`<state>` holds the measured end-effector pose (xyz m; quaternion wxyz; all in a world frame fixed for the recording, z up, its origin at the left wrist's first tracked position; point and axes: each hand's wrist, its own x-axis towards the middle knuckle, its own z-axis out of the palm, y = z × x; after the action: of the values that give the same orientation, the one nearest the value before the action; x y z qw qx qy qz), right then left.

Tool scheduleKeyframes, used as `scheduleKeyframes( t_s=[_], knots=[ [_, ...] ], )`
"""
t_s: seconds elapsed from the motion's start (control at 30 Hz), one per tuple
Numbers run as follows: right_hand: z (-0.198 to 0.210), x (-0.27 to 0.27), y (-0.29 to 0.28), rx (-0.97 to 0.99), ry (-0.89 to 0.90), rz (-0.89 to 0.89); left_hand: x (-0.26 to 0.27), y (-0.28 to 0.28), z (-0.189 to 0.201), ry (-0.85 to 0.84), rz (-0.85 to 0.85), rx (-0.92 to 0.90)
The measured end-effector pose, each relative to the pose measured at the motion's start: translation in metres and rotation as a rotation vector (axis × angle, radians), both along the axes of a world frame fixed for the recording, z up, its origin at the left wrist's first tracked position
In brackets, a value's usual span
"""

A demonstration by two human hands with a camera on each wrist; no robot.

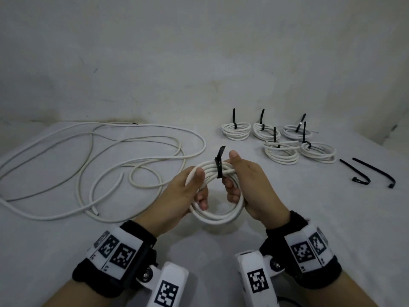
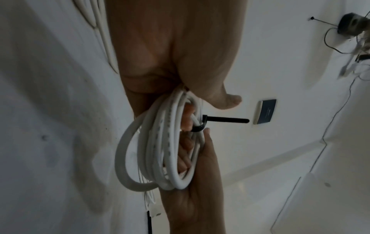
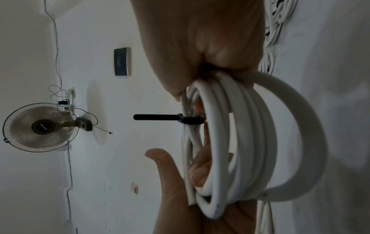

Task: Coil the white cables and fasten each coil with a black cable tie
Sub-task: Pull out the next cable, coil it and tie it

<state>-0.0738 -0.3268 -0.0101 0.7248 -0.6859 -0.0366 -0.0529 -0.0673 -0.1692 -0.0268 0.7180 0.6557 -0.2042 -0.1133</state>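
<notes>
Your left hand [image 1: 181, 191] grips the round coil of white cable [image 1: 215, 191] on its nine o'clock side, thumb over the strands and fingers curled through the middle; your right hand [image 1: 247, 187] grips the three o'clock side the same way, thumb raised. The black plastic cable tie [image 1: 219, 165] wraps the bundle at twelve o'clock, between your two thumbs, and its free tail stands up and away from you, long axis roughly square to the strands. The tail lies just beside your right thumb, so that hand is probably the nearer one to pull it snug. On the pale grey bench [image 1: 66, 251], the loose white cables [image 1: 93, 165] sprawl at ten o'clock from the coil, five tied white coils [image 1: 278, 138] sit at two o'clock, and two spare black ties [image 1: 374, 173] lie at three o'clock. Behind the bench rises a stained pale wall [image 1: 155, 52]; the right wrist view shows a wall fan [image 3: 40, 126].
</notes>
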Motion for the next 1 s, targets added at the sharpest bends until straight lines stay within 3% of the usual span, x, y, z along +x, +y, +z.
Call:
scheduleKeyframes(
  t_s=[0.13,0.27,0.43,0.57,0.73,0.93,1.0],
  knots=[
    [0.005,0.001,-0.006,0.046,0.0,-0.026,0.002,-0.002,0.007,0.193,-0.053,-0.052],
    [0.007,0.006,-0.017,-0.013,0.003,-0.025,0.007,-0.009,0.014,0.215,-0.007,-0.005],
    [0.011,0.027,-0.059,-0.334,-0.053,-0.185,0.028,-0.029,0.022,0.133,0.013,0.057],
    [-0.011,0.041,-0.105,-0.579,-0.09,-0.284,0.058,-0.053,0.02,0.125,0.039,0.076],
    [-0.025,0.051,-0.135,-1.089,0.123,-0.153,0.112,-0.097,0.015,0.143,0.109,0.156],
    [-0.034,0.049,-0.139,-1.282,0.261,-0.036,0.172,-0.132,-0.004,0.222,0.252,0.197],
    [-0.032,0.049,-0.138,-1.292,0.26,-0.033,0.189,-0.137,-0.011,0.144,0.287,0.281]
  ],
)
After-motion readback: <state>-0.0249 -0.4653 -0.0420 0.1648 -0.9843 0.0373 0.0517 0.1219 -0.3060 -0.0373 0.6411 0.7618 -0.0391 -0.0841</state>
